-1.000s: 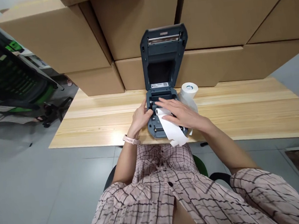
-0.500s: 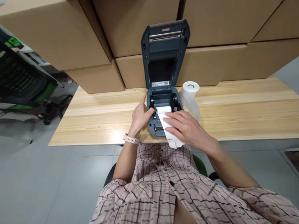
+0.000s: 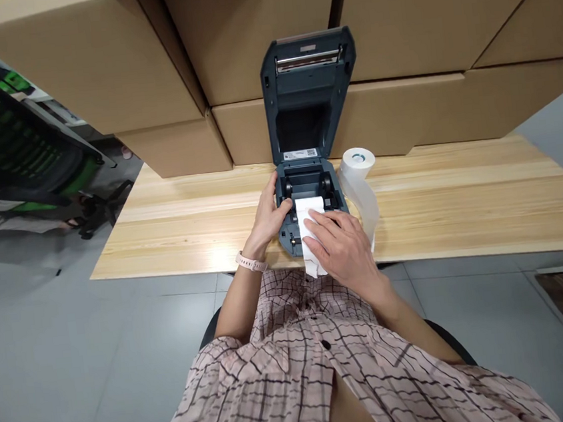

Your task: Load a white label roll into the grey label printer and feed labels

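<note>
A dark grey label printer (image 3: 287, 237) stands on the wooden table with its lid (image 3: 271, 115) raised. Inside its bay sits a small white paper roll (image 3: 309, 203), whose strip runs toward me and hangs past the printer's front. My left hand (image 3: 268, 216) grips the printer's left side, thumb over the rim and fingers along the outside wall. Across the strip lies my right hand (image 3: 343, 245), fingers outstretched and pressing the paper down. It hides part of the paper and the printer's front right.
Just right of the printer, a larger label roll (image 3: 358, 158) stands with its loose tail (image 3: 367, 205) curling forward. Stacked cardboard boxes (image 3: 273, 131) line the back of the wooden table (image 3: 462, 205). An office chair (image 3: 11, 132) is at the left, and part of another person shows near it.
My right hand has moved left over the paper strip. The strip, slanted to the right before, now lies straighter toward me. My left hand stays at the printer's side.
</note>
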